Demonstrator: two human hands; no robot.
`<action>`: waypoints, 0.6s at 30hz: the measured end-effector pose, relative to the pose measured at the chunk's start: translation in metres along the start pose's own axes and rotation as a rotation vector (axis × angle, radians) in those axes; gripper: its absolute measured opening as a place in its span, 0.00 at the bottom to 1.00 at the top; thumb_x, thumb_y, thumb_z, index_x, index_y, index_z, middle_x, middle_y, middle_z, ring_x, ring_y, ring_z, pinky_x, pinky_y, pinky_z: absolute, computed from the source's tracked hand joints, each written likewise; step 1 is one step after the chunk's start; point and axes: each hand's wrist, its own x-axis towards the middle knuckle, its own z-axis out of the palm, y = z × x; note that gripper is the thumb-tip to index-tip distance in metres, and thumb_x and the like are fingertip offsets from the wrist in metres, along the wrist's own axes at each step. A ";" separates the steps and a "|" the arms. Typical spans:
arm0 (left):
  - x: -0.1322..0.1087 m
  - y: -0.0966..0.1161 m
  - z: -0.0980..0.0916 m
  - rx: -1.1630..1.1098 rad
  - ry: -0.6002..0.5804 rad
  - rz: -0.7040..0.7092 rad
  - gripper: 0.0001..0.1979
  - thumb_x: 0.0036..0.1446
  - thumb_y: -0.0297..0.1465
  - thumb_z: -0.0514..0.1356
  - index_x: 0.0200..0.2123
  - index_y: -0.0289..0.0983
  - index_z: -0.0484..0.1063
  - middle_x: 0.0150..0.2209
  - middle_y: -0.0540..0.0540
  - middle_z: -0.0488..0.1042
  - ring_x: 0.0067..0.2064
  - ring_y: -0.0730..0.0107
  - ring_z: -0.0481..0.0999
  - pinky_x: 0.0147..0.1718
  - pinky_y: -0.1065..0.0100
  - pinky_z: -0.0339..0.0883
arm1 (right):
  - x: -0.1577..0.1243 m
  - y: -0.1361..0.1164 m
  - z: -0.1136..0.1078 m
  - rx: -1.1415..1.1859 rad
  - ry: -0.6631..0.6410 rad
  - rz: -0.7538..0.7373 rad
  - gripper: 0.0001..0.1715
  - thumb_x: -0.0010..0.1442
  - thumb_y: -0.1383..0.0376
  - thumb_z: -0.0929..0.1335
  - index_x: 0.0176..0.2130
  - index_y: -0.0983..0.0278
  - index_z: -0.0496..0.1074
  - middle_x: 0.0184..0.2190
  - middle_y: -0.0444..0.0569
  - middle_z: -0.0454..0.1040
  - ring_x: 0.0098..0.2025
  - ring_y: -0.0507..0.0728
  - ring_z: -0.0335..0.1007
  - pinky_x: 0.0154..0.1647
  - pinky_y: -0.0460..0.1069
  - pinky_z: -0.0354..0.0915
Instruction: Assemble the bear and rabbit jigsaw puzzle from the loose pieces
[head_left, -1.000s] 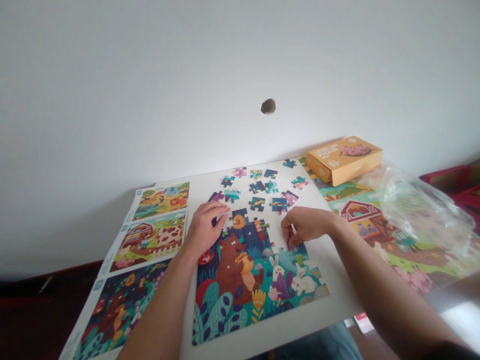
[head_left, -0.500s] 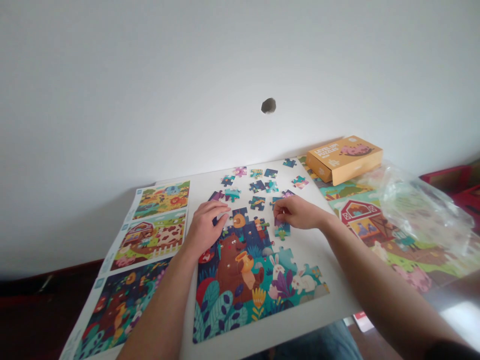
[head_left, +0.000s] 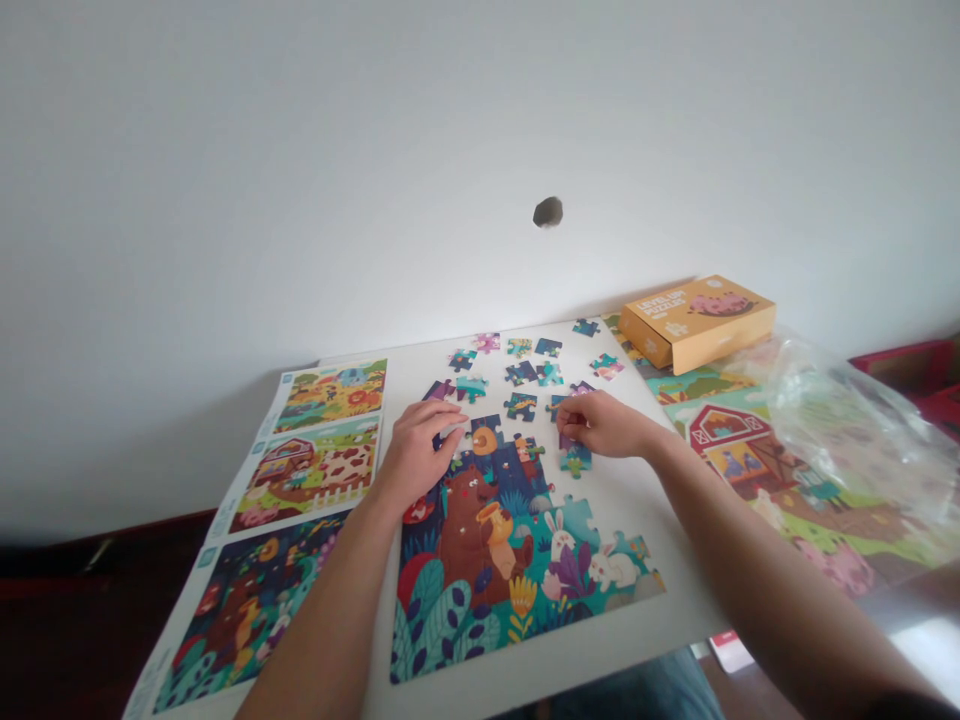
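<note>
A partly joined jigsaw with a bear, honey pot and rabbits lies on the white table. My left hand rests at its upper left edge, fingers spread over some dark pieces. To the right of the joined part, my right hand has thumb and fingers pinched together above a teal and purple piece. Whether the fingertips grip that piece is hidden. Loose pieces lie beyond the hands, among them a dark blue one and a teal one.
On the left lies a printed sheet with three pictures. An orange puzzle box stands at the back right, near a clear plastic bag and a farm picture. A white wall rises behind the table.
The whole view has shifted slightly, so the scene appears a little further right. Both hands keep nearly the same places over the puzzle.
</note>
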 end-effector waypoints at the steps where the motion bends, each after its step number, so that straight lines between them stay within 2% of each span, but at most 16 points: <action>1: 0.000 0.000 0.000 0.004 -0.010 -0.005 0.08 0.62 0.30 0.59 0.41 0.41 0.79 0.45 0.45 0.78 0.49 0.61 0.75 0.53 0.56 0.68 | -0.001 0.005 -0.004 -0.049 0.032 0.024 0.08 0.53 0.74 0.65 0.30 0.64 0.73 0.27 0.45 0.77 0.29 0.52 0.69 0.31 0.45 0.60; 6: -0.001 -0.001 0.001 0.029 -0.064 -0.022 0.09 0.62 0.31 0.58 0.40 0.42 0.80 0.45 0.44 0.77 0.50 0.59 0.74 0.54 0.54 0.66 | -0.001 0.024 -0.014 -0.249 0.192 0.081 0.08 0.55 0.71 0.66 0.30 0.64 0.75 0.29 0.49 0.77 0.32 0.55 0.70 0.36 0.47 0.61; 9: -0.002 -0.001 0.001 0.024 -0.077 -0.025 0.10 0.62 0.32 0.58 0.40 0.42 0.80 0.46 0.44 0.77 0.52 0.59 0.73 0.55 0.54 0.66 | 0.004 0.021 -0.004 -0.315 0.343 0.050 0.08 0.59 0.67 0.67 0.37 0.65 0.77 0.37 0.54 0.77 0.40 0.59 0.72 0.46 0.51 0.63; 11: -0.002 -0.002 0.001 0.012 -0.081 -0.031 0.10 0.63 0.32 0.58 0.40 0.42 0.79 0.47 0.44 0.76 0.52 0.59 0.73 0.56 0.54 0.66 | 0.009 0.015 0.009 -0.333 0.401 -0.008 0.13 0.62 0.62 0.68 0.45 0.65 0.77 0.45 0.56 0.76 0.47 0.61 0.70 0.51 0.54 0.62; 14: -0.002 -0.002 0.001 -0.011 -0.091 -0.040 0.10 0.63 0.32 0.57 0.41 0.41 0.79 0.49 0.44 0.76 0.54 0.59 0.72 0.57 0.55 0.66 | 0.019 0.004 0.030 -0.368 0.391 -0.084 0.22 0.64 0.57 0.68 0.55 0.61 0.72 0.57 0.55 0.71 0.56 0.65 0.64 0.56 0.58 0.59; 16: -0.003 -0.001 0.001 -0.023 -0.100 -0.046 0.11 0.63 0.32 0.57 0.42 0.41 0.79 0.49 0.43 0.76 0.55 0.58 0.72 0.58 0.54 0.65 | 0.027 -0.001 0.039 -0.391 0.352 -0.098 0.23 0.63 0.54 0.69 0.56 0.59 0.72 0.59 0.54 0.70 0.58 0.66 0.62 0.55 0.60 0.58; 18: -0.002 0.000 0.000 -0.036 -0.105 -0.049 0.11 0.63 0.31 0.56 0.42 0.41 0.79 0.49 0.43 0.76 0.55 0.58 0.72 0.58 0.53 0.65 | 0.032 -0.002 0.043 -0.394 0.332 -0.096 0.21 0.63 0.55 0.69 0.53 0.59 0.73 0.57 0.53 0.72 0.57 0.66 0.62 0.54 0.60 0.58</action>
